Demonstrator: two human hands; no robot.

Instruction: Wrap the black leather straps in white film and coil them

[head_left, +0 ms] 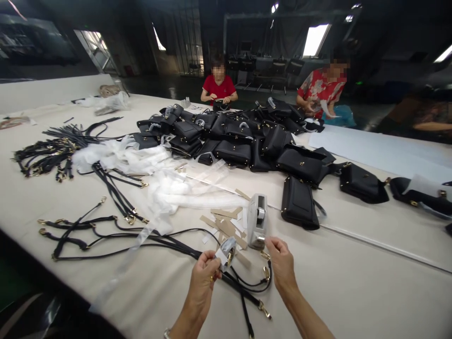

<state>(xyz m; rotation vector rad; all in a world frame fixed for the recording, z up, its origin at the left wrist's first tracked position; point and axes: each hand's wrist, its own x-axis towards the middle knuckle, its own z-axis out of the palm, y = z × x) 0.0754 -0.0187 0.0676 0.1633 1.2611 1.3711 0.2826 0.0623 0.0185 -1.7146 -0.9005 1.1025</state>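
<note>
My left hand (205,275) pinches a strap end (229,249) with gold hardware, partly covered in white and clear wrapping. To its right, my right hand (282,266) has its thumb and fingertips pressed together beside the front of a grey tape dispenser (252,221). Whatever those fingertips hold is too small to make out. Black straps (169,242) with gold clasps run across the table under and around my left hand. One gold snap hook (264,308) lies below my hands. Beige and white card strips (226,223) are scattered left of the dispenser.
Many black handbags (233,150) are heaped across the table's middle, with one handbag (299,202) lying nearer. White foam wrapping (169,188) and a bundle of straps (45,153) lie at left. Two co-workers, a person in red (221,87) and one in a patterned top (323,89), are across the table.
</note>
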